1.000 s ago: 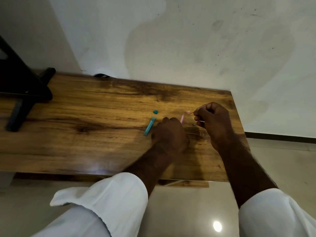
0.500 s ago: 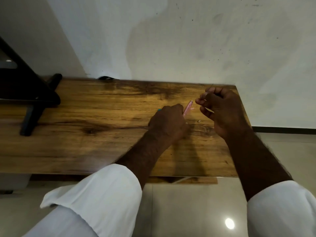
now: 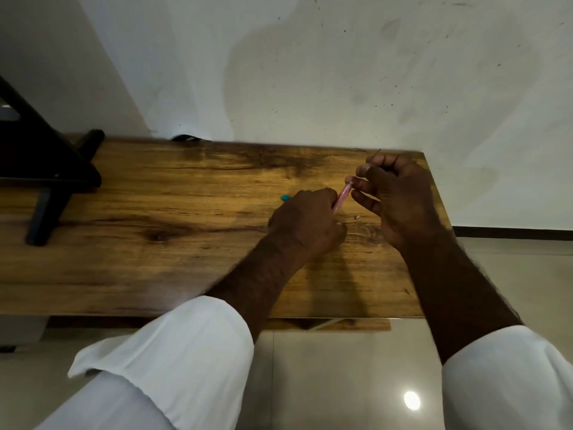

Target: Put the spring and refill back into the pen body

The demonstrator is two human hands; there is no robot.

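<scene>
Where hands meet: teal piece (image 3: 286, 198), white bit (image 3: 357, 217), black stand (image 3: 46, 169) leftward.

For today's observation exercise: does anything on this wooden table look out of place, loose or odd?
A tiny white piece lies loose on the wooden table between the left hand and right hand. A small teal bit sits alone beside the left hand, which holds a pink pen barrel. Nothing looks spilled or broken.

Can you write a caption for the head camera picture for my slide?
Left hand holds a pink tube over a wooden table; right hand pinches a thin stick.
</scene>
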